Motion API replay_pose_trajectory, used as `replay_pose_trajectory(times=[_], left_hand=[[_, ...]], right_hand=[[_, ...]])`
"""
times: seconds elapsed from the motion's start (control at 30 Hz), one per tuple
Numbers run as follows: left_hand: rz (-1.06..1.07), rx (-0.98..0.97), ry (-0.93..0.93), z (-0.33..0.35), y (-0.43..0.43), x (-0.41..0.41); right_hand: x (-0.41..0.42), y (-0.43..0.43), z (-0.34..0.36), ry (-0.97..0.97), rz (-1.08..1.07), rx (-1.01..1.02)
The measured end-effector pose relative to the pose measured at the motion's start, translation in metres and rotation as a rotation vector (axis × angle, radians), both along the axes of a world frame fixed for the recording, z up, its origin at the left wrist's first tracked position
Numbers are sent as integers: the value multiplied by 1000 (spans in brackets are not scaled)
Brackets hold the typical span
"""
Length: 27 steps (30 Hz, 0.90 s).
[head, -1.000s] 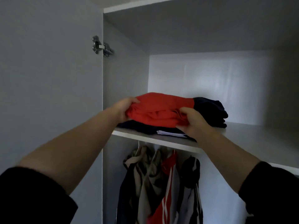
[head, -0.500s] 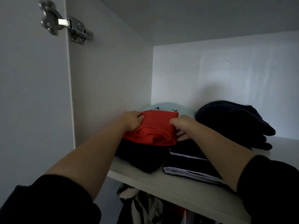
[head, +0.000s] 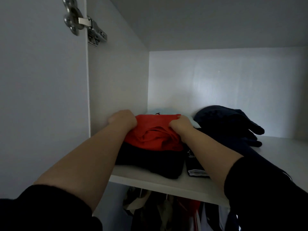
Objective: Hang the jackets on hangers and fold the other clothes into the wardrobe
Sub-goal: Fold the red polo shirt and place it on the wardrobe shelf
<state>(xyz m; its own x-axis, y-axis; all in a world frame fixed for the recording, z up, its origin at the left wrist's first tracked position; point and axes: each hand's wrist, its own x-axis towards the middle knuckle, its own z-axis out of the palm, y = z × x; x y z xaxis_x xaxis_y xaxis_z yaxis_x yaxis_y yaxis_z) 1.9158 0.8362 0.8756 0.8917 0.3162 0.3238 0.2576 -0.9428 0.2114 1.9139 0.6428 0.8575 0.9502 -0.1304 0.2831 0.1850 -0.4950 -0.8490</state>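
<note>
I have both hands on the folded red garment (head: 155,135). My left hand (head: 122,120) grips its left edge, fingers curled down over the cloth. My right hand (head: 180,126) clutches its right edge, fingers bunched into the fabric.

The red piece sits between my hands on top of a dark folded garment (head: 150,159), which lies on the shelf (head: 146,180). Just past my fingertips a light blue garment (head: 160,111) peeks out behind the red one. Under my right wrist lies a dark piece with white stripes (head: 195,171), its end near the shelf's front lip.

Outside my left hand the side wall (head: 116,80) stands very close; I cannot tell whether my knuckles touch it. Outside my right hand a loose navy heap (head: 225,124) crowds in. Bare shelf shows only beyond that heap and along the front lip beneath my forearms. Below the lip, hanging jackets (head: 166,210) fill the space.
</note>
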Motion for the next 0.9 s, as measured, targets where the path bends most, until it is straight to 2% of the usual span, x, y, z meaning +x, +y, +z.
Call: replay_pose_trajectory(times=[0.1, 0.13, 0.2, 0.27, 0.43, 0.57, 0.73, 0.9], left_hand=[[-150, 114, -6, -7, -4, -4], [-290, 87, 29, -16, -12, -5], [-469, -27, 150, -40, -26, -2], [-516, -55, 142, -51, -29, 0], [-542, -47, -44, -48, -26, -13], [-666, -109, -197, -45, -46, -55], [-969, 56, -330, -62, -114, -133], [-1237, 118, -314, -102, -230, -241]], right_hand=[[-13, 4, -12, -109, -76, -616], [-15, 5, -20, -144, -4, -775], [-11, 5, -42, -76, 208, -907], [-10, 3, -56, -16, 224, -846], [-39, 0, -54, -307, -72, -636], [-98, -27, -46, -453, -271, -728], [-191, -103, -58, -380, -466, -823], [-339, -200, -102, -195, -681, -785]])
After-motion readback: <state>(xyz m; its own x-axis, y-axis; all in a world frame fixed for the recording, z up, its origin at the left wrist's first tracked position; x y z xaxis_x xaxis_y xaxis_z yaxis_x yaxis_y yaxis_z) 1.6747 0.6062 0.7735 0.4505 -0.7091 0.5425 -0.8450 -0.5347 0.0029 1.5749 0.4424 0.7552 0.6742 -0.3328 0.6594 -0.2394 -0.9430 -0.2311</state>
